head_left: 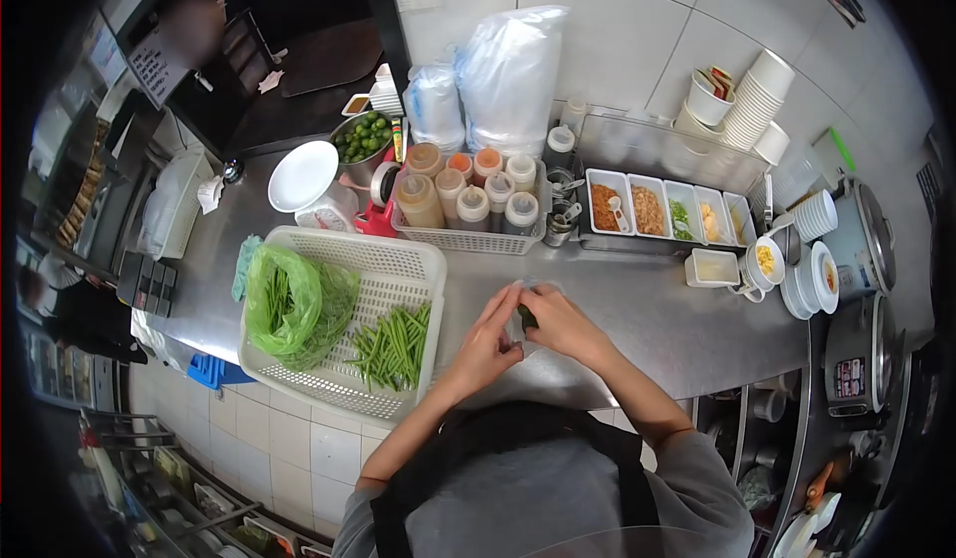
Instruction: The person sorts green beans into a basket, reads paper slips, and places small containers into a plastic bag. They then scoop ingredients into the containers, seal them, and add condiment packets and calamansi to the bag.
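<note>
My left hand (pixel 487 337) and my right hand (pixel 564 325) meet over the steel counter (pixel 607 289), close to my body. Between them is a small piece of clear plastic (pixel 543 287), like a bag or cup, with a small dark green thing (pixel 527 316) at my right fingertips. My right fingers are closed around that dark green thing; its kind is hard to make out. The left fingers lie together against the plastic's left side. Left of my hands, a white perforated basket (pixel 436 289) holds cut green beans (pixel 393 347) and a green plastic bag (pixel 289 304) of more beans.
Behind my hands stands a crate of sauce bottles (pixel 472 206). A topping rack (pixel 652 208) and white bowls (pixel 817 277) are to the right. Back left are a scale (pixel 327 210), a bowl of green limes (pixel 361 140) and plastic bags (pixel 513 75). Another person (pixel 194 70) stands beyond the opening.
</note>
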`<state>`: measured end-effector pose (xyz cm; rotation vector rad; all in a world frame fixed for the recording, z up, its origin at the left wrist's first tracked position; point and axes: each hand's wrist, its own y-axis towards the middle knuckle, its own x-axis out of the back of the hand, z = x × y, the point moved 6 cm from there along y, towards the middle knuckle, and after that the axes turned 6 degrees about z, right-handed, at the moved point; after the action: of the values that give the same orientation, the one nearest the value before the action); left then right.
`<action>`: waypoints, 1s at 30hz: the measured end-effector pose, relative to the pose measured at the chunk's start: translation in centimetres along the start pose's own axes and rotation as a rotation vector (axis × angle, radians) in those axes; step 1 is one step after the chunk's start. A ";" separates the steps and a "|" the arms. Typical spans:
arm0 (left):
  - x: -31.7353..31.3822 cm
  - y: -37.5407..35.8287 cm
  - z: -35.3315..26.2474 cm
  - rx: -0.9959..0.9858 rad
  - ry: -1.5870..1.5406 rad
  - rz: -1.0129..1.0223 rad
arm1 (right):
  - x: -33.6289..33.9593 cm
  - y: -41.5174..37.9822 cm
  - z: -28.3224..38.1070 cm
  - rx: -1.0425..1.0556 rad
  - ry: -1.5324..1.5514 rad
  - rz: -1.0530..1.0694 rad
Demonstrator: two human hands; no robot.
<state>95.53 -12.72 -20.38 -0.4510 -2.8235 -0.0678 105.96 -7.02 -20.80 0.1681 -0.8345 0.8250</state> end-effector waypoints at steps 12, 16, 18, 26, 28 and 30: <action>0.6 0.9 -1.1 -0.040 0.153 0.036 | -4.0 3.0 -2.5 -0.005 -0.107 0.070; 0.3 1.0 -1.7 -0.068 0.118 0.038 | -3.0 2.8 -2.6 -0.063 -0.101 0.083; 0.2 0.9 -2.1 -0.071 0.129 0.033 | -1.8 2.4 -2.1 -0.022 -0.083 0.074; -0.9 0.9 -2.2 -0.038 0.084 0.087 | -0.8 1.0 -1.7 0.080 -0.358 -0.092; -1.1 1.0 -2.3 -0.036 0.083 0.097 | -2.1 1.6 -2.8 0.092 -0.394 -0.133; -1.1 1.1 -2.4 -0.026 0.067 0.098 | -2.5 2.1 -3.3 0.116 -0.464 -0.118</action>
<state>97.46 -12.25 -18.41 -0.5805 -2.7338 -0.0979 105.42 -5.59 -25.24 0.5207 -1.1989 0.7325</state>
